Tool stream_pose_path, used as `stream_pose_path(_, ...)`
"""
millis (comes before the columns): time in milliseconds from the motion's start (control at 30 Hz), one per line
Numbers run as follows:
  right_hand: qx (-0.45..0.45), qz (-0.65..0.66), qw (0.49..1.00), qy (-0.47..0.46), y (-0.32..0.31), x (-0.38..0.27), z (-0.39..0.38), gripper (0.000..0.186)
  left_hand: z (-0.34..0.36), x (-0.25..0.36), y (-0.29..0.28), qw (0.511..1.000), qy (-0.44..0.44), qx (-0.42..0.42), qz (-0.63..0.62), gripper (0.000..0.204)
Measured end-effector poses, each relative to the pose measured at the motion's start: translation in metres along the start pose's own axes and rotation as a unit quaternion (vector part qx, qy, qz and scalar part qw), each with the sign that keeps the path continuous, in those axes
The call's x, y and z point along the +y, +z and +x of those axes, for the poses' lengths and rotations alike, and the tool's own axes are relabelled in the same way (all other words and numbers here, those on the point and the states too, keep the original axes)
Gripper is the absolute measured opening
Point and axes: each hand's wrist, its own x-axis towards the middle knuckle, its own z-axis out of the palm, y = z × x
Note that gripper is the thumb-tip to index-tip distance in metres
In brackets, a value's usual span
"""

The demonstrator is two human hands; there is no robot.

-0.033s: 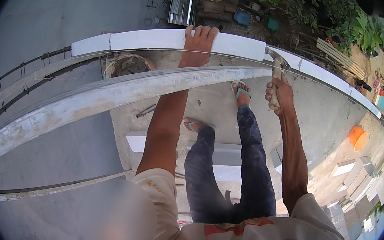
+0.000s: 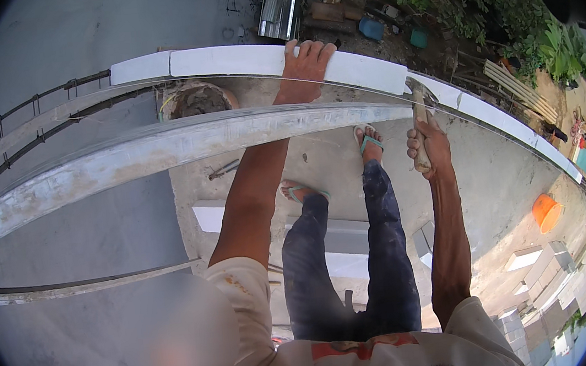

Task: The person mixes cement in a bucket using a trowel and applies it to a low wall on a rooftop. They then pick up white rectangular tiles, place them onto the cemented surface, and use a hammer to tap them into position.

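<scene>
My left hand [image 2: 304, 67] lies over a long white block [image 2: 223, 60] in a row, its fingers curled over the far edge. My right hand [image 2: 428, 144] is wrapped round the wooden handle of a hammer [image 2: 418, 98]. Its dark metal head is at the right end of that block, where another white block [image 2: 438, 90] carries the row on; whether it touches is unclear. A thin taut string [image 2: 369, 91] runs along the near side of the row. Below it, a long pale beam [image 2: 160, 145] crosses over my left forearm, its right end beside the hammer handle.
A round tub of mortar [image 2: 200, 101] stands left of my left hand. Steel rebar [image 2: 35, 106] sticks out at the left. Pliers-like tool [image 2: 224, 169] and white blocks [image 2: 348, 263] lie near my feet. An orange bucket [image 2: 547, 213] is at right; beyond the row, the ground drops lower.
The hammer handle has tilted slightly and my right hand has shifted a little toward me. My left hand stays on the white block.
</scene>
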Motion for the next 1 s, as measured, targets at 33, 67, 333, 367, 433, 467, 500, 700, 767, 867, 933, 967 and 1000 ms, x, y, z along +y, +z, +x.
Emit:
stream_pose_path(33,-0.020,-0.004,1.000,0.008,-0.007,-0.003,0.000,0.035,-0.002,-0.003,-0.001,1.000,-0.001,0.000,-0.002,0.080)
stream_pose_path(67,-0.036,-0.008,0.999,0.015,-0.012,-0.007,0.000,0.035,-0.001,-0.002,0.000,1.000,0.001,0.005,-0.002,0.080)
stream_pose_path(333,-0.011,0.002,1.000,0.003,-0.018,-0.001,0.003,0.029,0.009,-0.001,0.003,1.000,0.016,0.003,-0.010,0.078)
stream_pose_path(367,0.008,0.014,1.000,-0.005,-0.017,0.002,0.006,0.029,0.009,0.000,0.004,1.000,0.016,0.003,0.000,0.079)
stream_pose_path(433,-0.022,-0.006,1.000,0.018,-0.018,-0.005,0.006,0.031,0.007,-0.003,0.008,1.000,0.012,0.005,-0.001,0.080)
stream_pose_path(467,-0.038,-0.017,0.999,0.031,-0.018,-0.007,0.003,0.033,0.004,-0.004,0.008,1.000,0.007,0.006,-0.001,0.081)
stream_pose_path(500,-0.038,-0.023,0.999,0.028,-0.020,-0.008,0.001,0.033,0.004,-0.003,0.007,1.000,0.004,0.005,-0.011,0.082)
stream_pose_path(700,-0.020,0.008,1.000,0.002,-0.024,-0.004,-0.010,0.034,0.008,0.003,-0.003,0.999,-0.001,-0.034,-0.009,0.087)
stream_pose_path(767,-0.011,0.003,1.000,-0.001,-0.023,-0.008,-0.013,0.031,0.010,0.001,-0.003,0.999,-0.001,-0.036,-0.011,0.087)
stream_pose_path(867,0.011,0.014,1.000,-0.008,-0.019,-0.003,-0.013,0.030,0.010,0.001,-0.004,0.999,-0.003,-0.040,-0.008,0.086)
stream_pose_path(933,0.014,0.006,1.000,-0.002,-0.016,-0.002,-0.006,0.028,0.012,0.002,0.000,0.999,-0.001,-0.039,0.010,0.086)
stream_pose_path(967,0.008,-0.010,1.000,0.011,-0.014,-0.001,-0.004,0.027,0.011,0.001,-0.001,0.999,-0.003,-0.037,0.010,0.087)
stream_pose_path(1000,0.003,-0.025,0.999,0.025,-0.012,-0.001,-0.003,0.025,0.010,0.001,-0.001,0.999,-0.004,-0.036,0.011,0.087)
